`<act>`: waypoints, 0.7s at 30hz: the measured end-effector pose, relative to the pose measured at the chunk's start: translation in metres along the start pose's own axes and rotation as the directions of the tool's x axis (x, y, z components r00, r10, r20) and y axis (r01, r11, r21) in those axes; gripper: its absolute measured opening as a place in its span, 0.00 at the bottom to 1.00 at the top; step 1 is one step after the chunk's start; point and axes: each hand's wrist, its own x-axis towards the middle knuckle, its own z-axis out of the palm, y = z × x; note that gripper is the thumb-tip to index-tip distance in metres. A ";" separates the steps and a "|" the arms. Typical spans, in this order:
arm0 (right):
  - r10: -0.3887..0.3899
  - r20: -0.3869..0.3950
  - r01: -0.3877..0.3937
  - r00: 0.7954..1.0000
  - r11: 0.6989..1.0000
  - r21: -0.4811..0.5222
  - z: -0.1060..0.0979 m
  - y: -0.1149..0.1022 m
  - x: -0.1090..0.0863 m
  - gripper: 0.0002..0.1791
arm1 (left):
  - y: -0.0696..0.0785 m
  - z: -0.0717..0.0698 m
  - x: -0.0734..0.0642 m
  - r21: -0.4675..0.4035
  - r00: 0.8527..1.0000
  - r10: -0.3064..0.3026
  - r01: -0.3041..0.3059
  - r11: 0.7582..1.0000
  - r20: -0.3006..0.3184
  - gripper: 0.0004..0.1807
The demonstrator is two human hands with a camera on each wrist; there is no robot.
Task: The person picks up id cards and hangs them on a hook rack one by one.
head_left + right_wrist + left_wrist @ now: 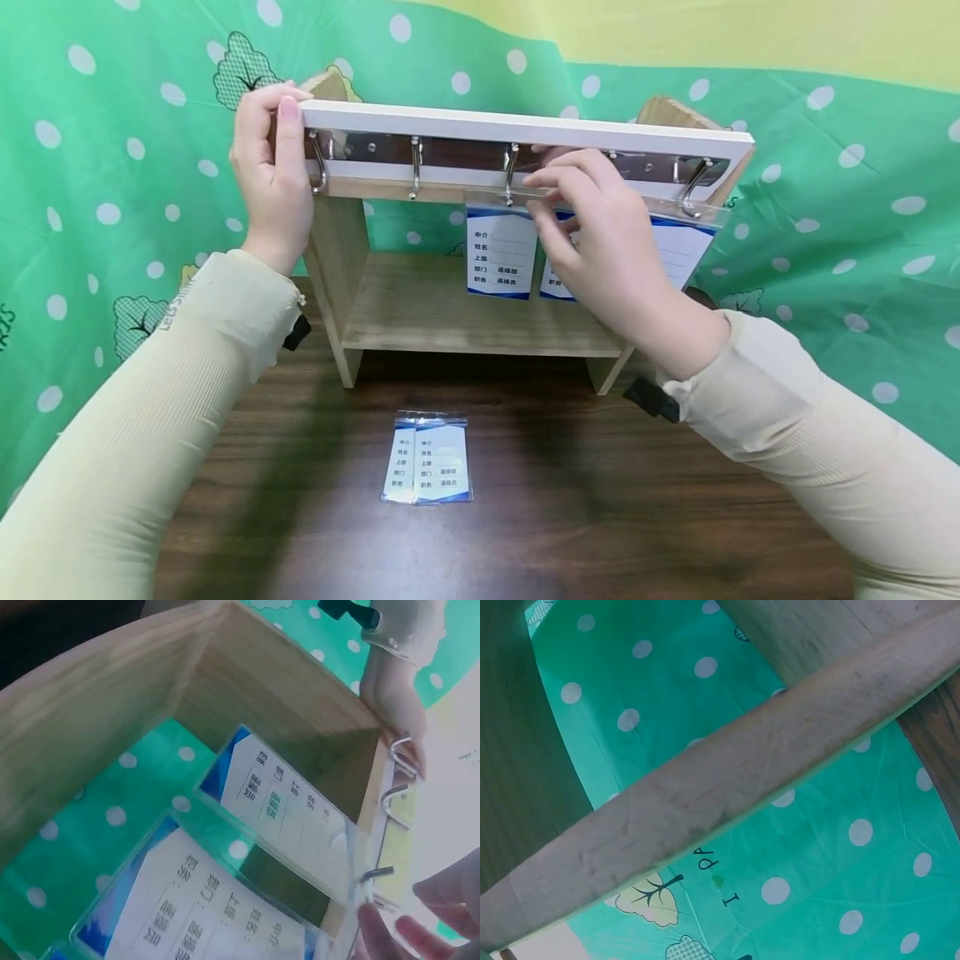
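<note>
Fourth hook [612, 154]: mostly behind the right hand [603, 229]; only its top shows on the white hook rail [547, 121].
Hanging badges: below the rail, the left badge [501, 250] is in full view at the third hook [512, 171]; the middle badge [557, 285] and right badge [682, 250] are partly covered by that hand.
Left wrist view: a wooden edge crosses it, and the grip is hard to make out.
Loose badges [441, 458]: two, overlapping, on the dark wood-grain surface [555, 517] below the rail.
Wooden stand [480, 300]: beneath and behind the rail.
Left hand [273, 179]: clasps the rail's left end, thumb in front.
Right hand's grip: fingers bent loosely, thumb and fingertips apart beside the third hook, apparently holding nothing; whether they touch the left badge, cannot tell.
</note>
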 end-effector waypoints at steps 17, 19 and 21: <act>0.044 0.104 -0.071 0.994 0.959 0.275 0.030 -0.015 -0.053 0.11 | 0.000 0.002 0.001 -0.004 1.000 0.010 -0.010 1.000 -0.009 0.11; 0.113 0.157 -0.158 0.981 0.935 0.316 0.035 -0.016 -0.058 0.12 | 0.000 0.002 0.001 -0.008 1.000 0.009 -0.009 1.000 -0.009 0.11; 0.171 0.208 -0.236 0.963 0.909 0.344 0.041 -0.016 -0.063 0.13 | 0.000 0.002 0.000 -0.010 1.000 0.008 -0.008 1.000 -0.011 0.11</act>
